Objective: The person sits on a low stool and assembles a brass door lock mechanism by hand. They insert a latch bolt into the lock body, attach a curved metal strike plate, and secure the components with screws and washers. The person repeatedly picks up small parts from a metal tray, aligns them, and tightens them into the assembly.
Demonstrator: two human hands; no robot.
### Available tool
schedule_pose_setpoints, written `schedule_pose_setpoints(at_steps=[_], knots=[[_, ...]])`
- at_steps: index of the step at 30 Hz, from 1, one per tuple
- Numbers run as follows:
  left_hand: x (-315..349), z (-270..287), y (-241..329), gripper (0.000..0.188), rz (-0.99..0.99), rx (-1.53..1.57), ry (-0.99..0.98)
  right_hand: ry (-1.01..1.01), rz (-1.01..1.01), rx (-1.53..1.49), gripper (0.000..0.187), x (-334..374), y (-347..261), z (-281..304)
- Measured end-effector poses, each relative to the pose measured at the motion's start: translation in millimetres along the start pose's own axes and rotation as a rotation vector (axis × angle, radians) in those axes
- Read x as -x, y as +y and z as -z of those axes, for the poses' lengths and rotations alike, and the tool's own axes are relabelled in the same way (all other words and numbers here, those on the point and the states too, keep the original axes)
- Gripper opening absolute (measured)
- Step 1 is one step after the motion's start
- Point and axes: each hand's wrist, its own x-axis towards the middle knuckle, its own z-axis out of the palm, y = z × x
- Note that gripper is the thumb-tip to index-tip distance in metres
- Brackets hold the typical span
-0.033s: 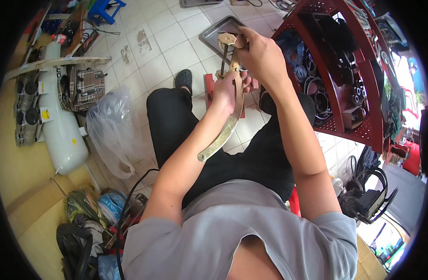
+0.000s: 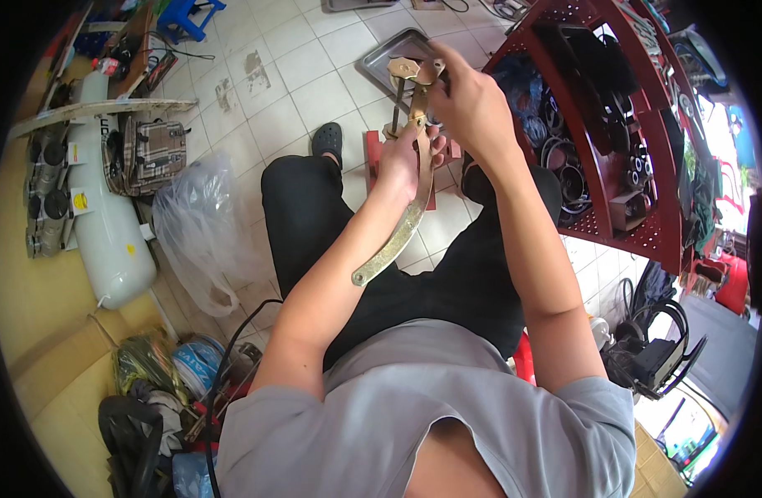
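Observation:
A brass-coloured metal linkage (image 2: 412, 217), with a long curved flat arm, slants between my knees over my lap. My left hand (image 2: 400, 163) is closed round its middle, beside a rivet-like joint. At the upper end are a small angular plate (image 2: 404, 68) and a thin dark rod (image 2: 398, 104) running down from it. My right hand (image 2: 472, 95) is closed at that upper end, its fingers bent against the metal beside the plate. Its fingertips are partly hidden. Behind the hands, a red metal piece (image 2: 373, 151) shows low between my feet.
A grey metal tray (image 2: 373, 62) lies on the tiled floor beyond my hands. At right stands a red perforated shelf rack (image 2: 617, 236) with coiled parts. On the left are a clear plastic bag (image 2: 200, 220), a white cylinder (image 2: 119, 241) and a plaid bag (image 2: 157, 153); a blue stool (image 2: 186, 18) stands farther off.
My right fingers have shifted slightly at the linkage's upper end, showing more of the metal there. My left hand and the curved arm stay in place.

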Motion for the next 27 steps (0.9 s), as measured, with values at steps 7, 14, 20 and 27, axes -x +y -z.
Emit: schedule_pose_setpoints(at_steps=[7,14,20,27], knots=[[-1,-1,4,0.019,0.002,0.087,0.073,0.011,-0.181,-0.517,0.020,42,60,-37],[-1,1,-1,0.021,-0.112,-0.096,0.038,-0.189,-0.366,-0.749,0.020,52,70,-66],[6,-11,-2,0.021,-0.146,-0.095,0.026,-0.203,-0.368,-0.663,0.023,50,66,-60],[3,-8,-9,0.021,-0.215,-0.107,0.001,-0.104,-0.209,-0.441,0.021,47,48,-46]])
